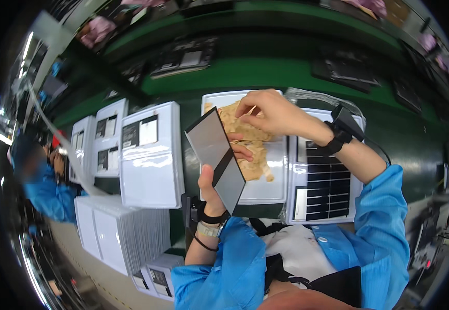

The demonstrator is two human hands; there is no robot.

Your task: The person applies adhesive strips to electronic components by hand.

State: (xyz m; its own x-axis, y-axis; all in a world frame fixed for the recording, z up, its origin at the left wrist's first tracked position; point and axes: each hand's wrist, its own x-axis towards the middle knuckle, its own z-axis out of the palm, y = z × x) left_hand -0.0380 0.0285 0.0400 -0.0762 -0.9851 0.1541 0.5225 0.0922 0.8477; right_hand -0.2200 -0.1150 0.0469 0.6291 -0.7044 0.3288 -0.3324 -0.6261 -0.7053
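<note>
My left hand grips a flat grey-and-black battery pack by its edge, thumb on the near face and fingers behind. The pack is tilted up over a white tray. Crumpled tan film pieces lie in that tray behind the pack. Above them, my right hand is bent down with its thumb and fingertips drawn together close to the film. Whatever sits between those fingertips is too small to make out. Both wrists carry black straps with small devices.
Right of the tray stands another white tray with black-and-silver flat packs. White trays and a tall tray stack stand left. Open laptop bases rest on the green line ahead. A person in blue works far left.
</note>
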